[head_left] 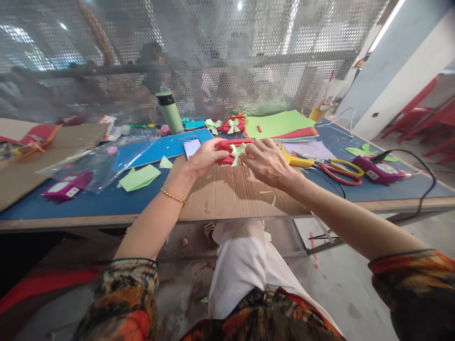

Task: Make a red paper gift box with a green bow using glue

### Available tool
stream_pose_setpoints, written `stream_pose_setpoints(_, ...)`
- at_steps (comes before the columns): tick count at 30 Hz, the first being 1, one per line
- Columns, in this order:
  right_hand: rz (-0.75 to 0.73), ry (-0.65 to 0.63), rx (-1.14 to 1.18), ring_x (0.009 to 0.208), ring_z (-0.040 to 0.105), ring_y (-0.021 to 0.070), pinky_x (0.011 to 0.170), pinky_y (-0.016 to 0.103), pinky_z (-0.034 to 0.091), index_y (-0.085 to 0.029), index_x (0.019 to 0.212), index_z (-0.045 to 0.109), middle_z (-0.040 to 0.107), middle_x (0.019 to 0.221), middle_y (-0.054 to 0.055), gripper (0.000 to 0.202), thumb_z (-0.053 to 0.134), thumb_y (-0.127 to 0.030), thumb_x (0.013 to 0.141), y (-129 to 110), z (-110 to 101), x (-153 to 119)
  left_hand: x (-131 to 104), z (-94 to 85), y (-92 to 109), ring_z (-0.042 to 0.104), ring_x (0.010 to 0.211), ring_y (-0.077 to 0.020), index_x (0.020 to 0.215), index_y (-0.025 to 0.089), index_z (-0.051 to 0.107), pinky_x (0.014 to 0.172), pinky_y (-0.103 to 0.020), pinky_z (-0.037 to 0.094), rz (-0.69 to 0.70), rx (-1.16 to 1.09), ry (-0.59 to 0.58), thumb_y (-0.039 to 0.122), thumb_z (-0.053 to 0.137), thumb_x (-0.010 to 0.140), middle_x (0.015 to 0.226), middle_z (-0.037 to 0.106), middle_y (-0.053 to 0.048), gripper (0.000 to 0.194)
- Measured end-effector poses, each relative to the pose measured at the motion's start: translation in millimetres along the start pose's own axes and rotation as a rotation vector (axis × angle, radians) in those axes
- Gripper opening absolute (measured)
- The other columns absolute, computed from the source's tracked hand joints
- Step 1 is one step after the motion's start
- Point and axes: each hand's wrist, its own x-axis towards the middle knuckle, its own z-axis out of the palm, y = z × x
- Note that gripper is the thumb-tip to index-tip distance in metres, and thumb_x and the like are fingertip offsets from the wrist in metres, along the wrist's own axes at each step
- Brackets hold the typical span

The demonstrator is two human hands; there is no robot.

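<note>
Holding a small red box [227, 146] by its left end in the left hand [204, 157], with thumb and fingers closed narrowly on it. Working at a pale green bow [237, 154] on the box with the bent fingers of the right hand [266, 161]; cannot tell whether pinching or only pressing, with the fingertips partly hidden. Seems to be at the step of setting or shaping the bow. Probably calls next for a steady left grip and light evening of the loops, without crushing them. Find the box directly between both hands, over the cardboard [220, 194]; cannot tell whether touching it. Just right of the right hand, a yellow tool [300, 162]; farther right, scissors [343, 175]. Just left of the left hand, a phone [192, 148]. Beyond both hands, more red boxes [241, 126] with green bows.
</note>
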Motion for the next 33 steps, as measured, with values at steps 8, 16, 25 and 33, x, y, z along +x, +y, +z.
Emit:
stream_pose_setpoints(8, 0.286, -0.059, 0.187, 0.097, 0.053, 0.0289, 0.09, 0.047, 0.039, -0.024, 0.107, 0.077, 0.068, 0.108, 0.013, 0.04, 0.038, -0.012, 0.109, 3, -8, 7, 1, 0.2, -2, 0.061, 0.067, -0.0105, 0.097, 0.017, 0.073, 0.065, -0.028, 0.048, 0.024, 0.018, 0.006, 0.005, 0.078, 0.077, 0.085, 0.071, -0.001, 0.024)
stream_pose_setpoints(16, 0.57, 0.213, 0.465, 0.1, 0.066, 0.0264, 0.089, 0.044, 0.053, -0.022, 0.124, 0.076, 0.071, 0.112, 0.014, 0.035, 0.045, -0.021, 0.107, 44, -4, -15, 3, 0.4, -1, 0.066, 0.072, -0.0113, 0.105, 0.016, 0.073, 0.065, -0.025, 0.047, -0.017, 0.006, 0.146, 0.001, 0.071, 0.081, 0.094, 0.076, -0.003, 0.028)
stream_pose_setpoints(25, 0.879, -0.029, 0.912, 0.095, 0.075, 0.0243, 0.096, 0.044, 0.06, -0.017, 0.125, 0.075, 0.08, 0.105, 0.011, 0.035, 0.074, -0.024, 0.091, 52, 50, -8, 6, -2.5, -11, 0.073, 0.086, -0.0132, 0.12, 0.016, 0.068, 0.074, -0.024, 0.056, -0.033, -0.009, 0.162, 0.003, 0.078, 0.077, 0.106, 0.077, -0.004, 0.046)
stream_pose_setpoints(33, 0.948, -0.059, 1.395, 0.088, 0.077, 0.0245, 0.085, 0.044, 0.067, -0.02, 0.133, 0.067, 0.081, 0.097, 0.006, 0.047, 0.081, -0.022, 0.088, 36, 47, 5, 4, -5.5, -17, 0.075, 0.095, -0.0161, 0.131, 0.019, 0.066, 0.082, -0.027, 0.06, 0.034, -0.019, 0.134, 0.011, 0.085, 0.075, 0.114, 0.078, -0.005, 0.06)
